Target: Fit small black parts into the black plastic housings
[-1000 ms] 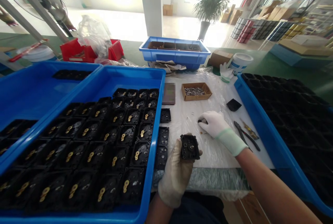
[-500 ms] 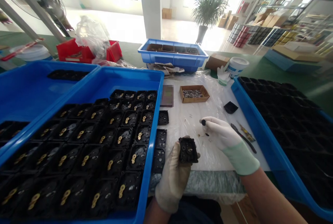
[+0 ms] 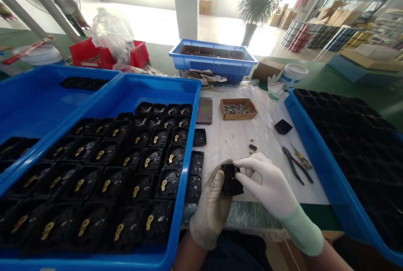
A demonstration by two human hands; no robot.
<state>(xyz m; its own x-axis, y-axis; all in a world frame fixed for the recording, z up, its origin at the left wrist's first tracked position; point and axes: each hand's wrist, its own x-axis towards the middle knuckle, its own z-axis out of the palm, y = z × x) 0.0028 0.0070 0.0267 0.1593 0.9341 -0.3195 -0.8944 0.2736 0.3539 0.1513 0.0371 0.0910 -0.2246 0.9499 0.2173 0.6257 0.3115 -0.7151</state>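
My left hand (image 3: pixel 210 206), in a white glove, is closed around a square black plastic housing (image 3: pixel 232 182) above the front of the work surface. My gloved right hand (image 3: pixel 267 181) reaches in from the right, thumb and fingers pinched at the housing's upper right part. Whatever lies between those fingertips is hidden. Just beyond the right hand, small black and brass-coloured parts (image 3: pixel 252 147) lie on the plastic sheet. Several similar black housings (image 3: pixel 197 162) stand along the blue tray's right edge.
On the left, a blue tray (image 3: pixel 199 107) holds rows of black housings with brass-coloured gears. A cardboard box (image 3: pixel 238 115) of small metal pins stands ahead. Pliers (image 3: pixel 294 165), a black square piece (image 3: pixel 283 126) and another blue tray (image 3: pixel 327 191) of black parts are on the right.
My right hand has moved left and down from above the loose parts to the housing. The small round black part in its fingertips is no longer visible there. The view has shifted slightly.
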